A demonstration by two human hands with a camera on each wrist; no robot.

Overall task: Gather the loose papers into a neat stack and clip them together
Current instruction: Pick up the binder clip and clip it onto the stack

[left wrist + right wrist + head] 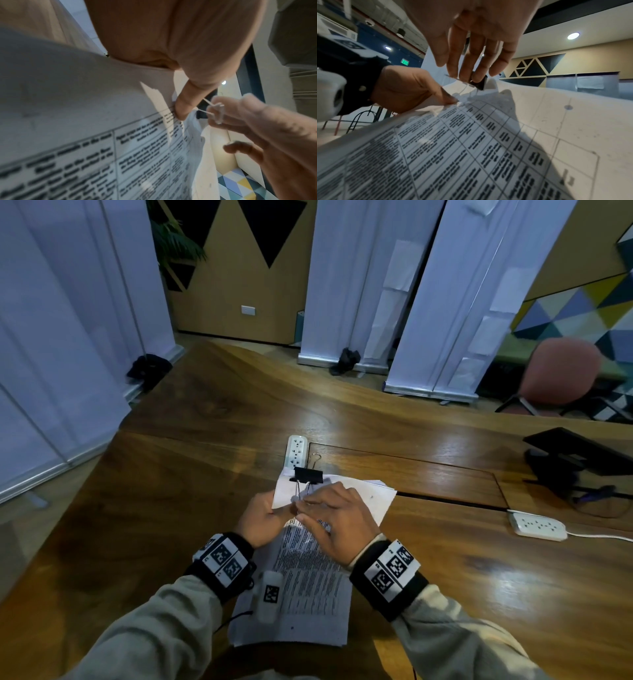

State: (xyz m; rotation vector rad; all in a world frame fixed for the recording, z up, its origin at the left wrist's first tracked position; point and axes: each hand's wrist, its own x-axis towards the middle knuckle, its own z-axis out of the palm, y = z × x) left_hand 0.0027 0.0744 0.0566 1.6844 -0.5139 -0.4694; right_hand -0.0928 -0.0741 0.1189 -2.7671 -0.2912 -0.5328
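A stack of printed papers (308, 594) lies on the wooden table (171, 508), its far end lifted. A black binder clip (308, 475) sits on the stack's far edge, one wire handle folded back. My left hand (284, 510) pinches the left side of the stack just below the clip, thumb (183, 106) on top of the papers (85, 94). My right hand (305, 503) pinches the clip's near wire handle (217, 112) with its fingertips. In the right wrist view those fingers reach down onto the clip (481, 84) above the papers (488, 135).
A white power strip (295, 451) lies just behind the clip. A second power strip (537, 526) with a cable lies to the right, and a black stand (575, 460) sits at the table's right edge. A pink chair (561, 371) stands beyond the table.
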